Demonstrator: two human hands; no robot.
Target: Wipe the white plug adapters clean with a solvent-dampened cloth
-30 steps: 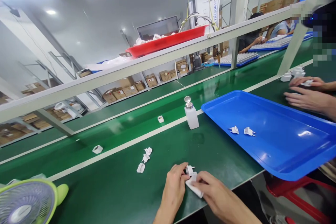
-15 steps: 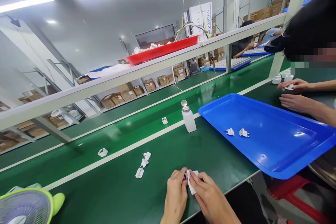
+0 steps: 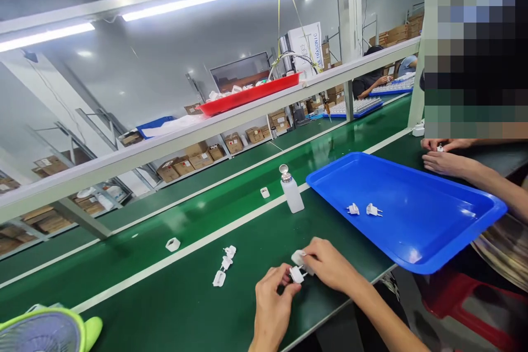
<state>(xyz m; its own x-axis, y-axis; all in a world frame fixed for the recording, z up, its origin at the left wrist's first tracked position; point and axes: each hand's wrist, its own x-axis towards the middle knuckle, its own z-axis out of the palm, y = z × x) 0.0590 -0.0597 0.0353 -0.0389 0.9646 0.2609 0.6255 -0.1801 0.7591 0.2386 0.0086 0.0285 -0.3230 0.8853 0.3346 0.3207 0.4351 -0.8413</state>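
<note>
My left hand [image 3: 274,289] pinches a white two-pin plug [image 3: 297,274] between thumb and fingers, its pins pointing toward my right hand. My right hand [image 3: 324,261] is closed on a folded white cloth [image 3: 298,257], just above and beside the plug; part of the cloth is hidden under the fingers. Left of my hands, several white plug pieces [image 3: 226,263] lie in a short row on the green table. Two more white plugs [image 3: 373,209] rest in the blue tray [image 3: 437,214] on the right.
A white bottle with an open metal cap [image 3: 292,193] stands beyond my hands. White housings [image 3: 172,244] sit on the green belt [image 3: 206,209]. A green fan [image 3: 45,330] is at lower left, a red tray [image 3: 251,93] on the shelf above. At right, a co-worker's hands [image 3: 447,157] hold a small white piece.
My hands have moved apart: the cloth has come off the plug, which now shows in my left hand. The housings on the belt have shifted right relative to the table.
</note>
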